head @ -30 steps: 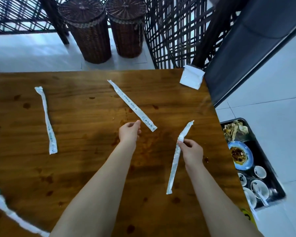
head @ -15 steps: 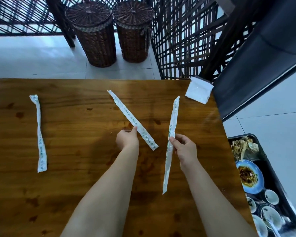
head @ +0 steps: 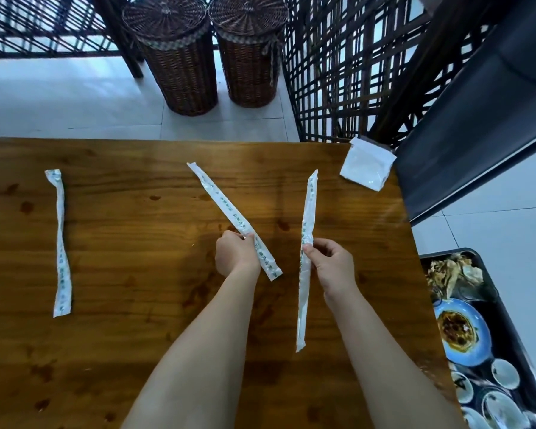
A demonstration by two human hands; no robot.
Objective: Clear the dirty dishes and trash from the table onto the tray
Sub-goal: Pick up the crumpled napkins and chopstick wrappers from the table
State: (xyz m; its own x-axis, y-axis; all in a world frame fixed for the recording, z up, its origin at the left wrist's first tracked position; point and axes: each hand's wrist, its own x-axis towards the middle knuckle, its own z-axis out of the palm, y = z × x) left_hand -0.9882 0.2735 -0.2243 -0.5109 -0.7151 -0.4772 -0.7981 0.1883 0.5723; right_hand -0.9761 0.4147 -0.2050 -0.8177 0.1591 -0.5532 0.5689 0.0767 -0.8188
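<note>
**A:** What is the biggest thing here?
**B:** A brown wooden worktop (head: 106, 351) with dark spots. Off its right edge, lower down, is a black tray (head: 505, 314).

**A:** What is on the tray?
**B:** Food scraps (head: 452, 277) at the far end, then a blue plate (head: 464, 332) smeared with brown sauce. Small white cups (head: 505, 373) sit nearest.

**A:** And beyond the worktop?
**B:** Two lidded wicker baskets (head: 180, 57) stand side by side on the floor tiles, next to a dark lattice screen (head: 338, 72).

**A:** What are the hands doing?
**B:** The left hand (head: 235, 255) has its fingers curled down onto the mid wrapper (head: 226, 212), pinching it close to its near end. That wrapper lies slantwise on the worktop. The right hand (head: 331, 264) pinches the right wrapper (head: 307, 218) about halfway along. It is held clear of the wood, pointing far to near.

**A:** Is there other trash?
**B:** The left wrapper (head: 61, 243) lies alone, well apart from both hands. A white packet (head: 367, 167) sits at the far right corner, overhanging the edge.
</note>
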